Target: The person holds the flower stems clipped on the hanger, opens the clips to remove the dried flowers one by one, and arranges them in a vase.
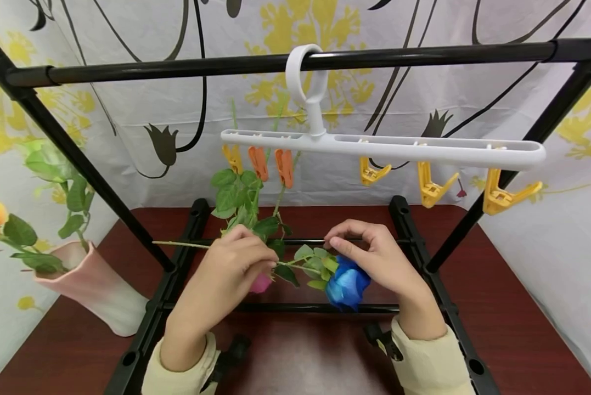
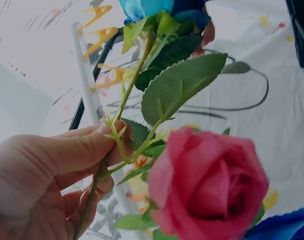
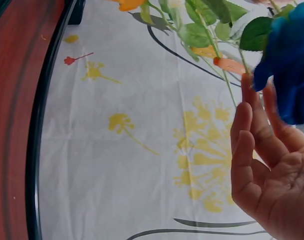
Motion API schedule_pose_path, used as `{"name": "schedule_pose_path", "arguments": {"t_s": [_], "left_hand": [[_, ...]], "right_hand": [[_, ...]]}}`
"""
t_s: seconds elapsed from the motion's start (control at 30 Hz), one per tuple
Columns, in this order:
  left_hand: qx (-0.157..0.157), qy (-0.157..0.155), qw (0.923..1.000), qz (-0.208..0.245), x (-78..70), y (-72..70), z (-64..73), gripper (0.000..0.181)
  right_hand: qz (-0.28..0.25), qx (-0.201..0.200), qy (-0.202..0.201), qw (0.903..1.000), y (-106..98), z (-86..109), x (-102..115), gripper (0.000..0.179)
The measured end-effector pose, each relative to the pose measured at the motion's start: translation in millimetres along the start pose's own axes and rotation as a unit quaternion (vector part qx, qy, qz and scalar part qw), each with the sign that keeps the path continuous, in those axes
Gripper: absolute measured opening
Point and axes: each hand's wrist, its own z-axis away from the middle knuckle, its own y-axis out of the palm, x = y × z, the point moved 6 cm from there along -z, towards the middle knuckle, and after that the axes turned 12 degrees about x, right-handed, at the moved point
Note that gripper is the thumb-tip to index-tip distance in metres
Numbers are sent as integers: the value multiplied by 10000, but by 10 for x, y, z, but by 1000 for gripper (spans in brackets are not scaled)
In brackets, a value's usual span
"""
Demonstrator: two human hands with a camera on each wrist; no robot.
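Note:
Between thumb and fingers, my left hand (image 1: 231, 266) pinches the green stem of a blue rose (image 1: 347, 282), which lies sideways with its bloom to the right. The stem's bare end sticks out left of the hand. Beside the bloom is my right hand (image 1: 381, 255), its fingers loosely bent and holding nothing; in the right wrist view the blue petals (image 3: 291, 65) overlap the fingertips. A pink rose (image 2: 206, 185) hangs close to the left hand in the left wrist view, mostly hidden behind that hand in the head view.
A white hanger (image 1: 384, 147) hangs on a black rack's top bar (image 1: 176, 67). Orange clips (image 1: 284, 167) and a yellow clip (image 1: 232, 159) hold leafy stems at its left; yellow clips (image 1: 431, 186) hang at its right. A pink-white vase (image 1: 102, 291) with flowers leans at the left.

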Motion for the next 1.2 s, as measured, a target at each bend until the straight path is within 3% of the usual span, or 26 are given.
{"name": "schedule_pose_path", "arguments": {"t_s": [0.3,0.5,0.73,0.87,1.03,1.2], "left_hand": [[-508,-6,9981,361,73,-203,151,12],[-1090,-47,9934,365,174,-369,252,11],[-1746,-278,9840,240,325,-635,336,14],[-2336,-353,9705,474,392,-770,412,2],[-3174,-542,9443,676,498,-897,523,12],[-3719,-762,9224,709,610,-950,616,9]], "right_hand": [[-864,-776,11,9932,42,-279,-157,24],[-1932,-895,216,9768,207,-573,-99,33],[-2402,-1189,473,9622,249,-725,-46,27],[-2718,-1051,224,9563,302,-758,-24,23],[-2802,-785,37,9567,371,-798,53,25],[-2736,-547,-17,9603,406,-796,104,26]]}}
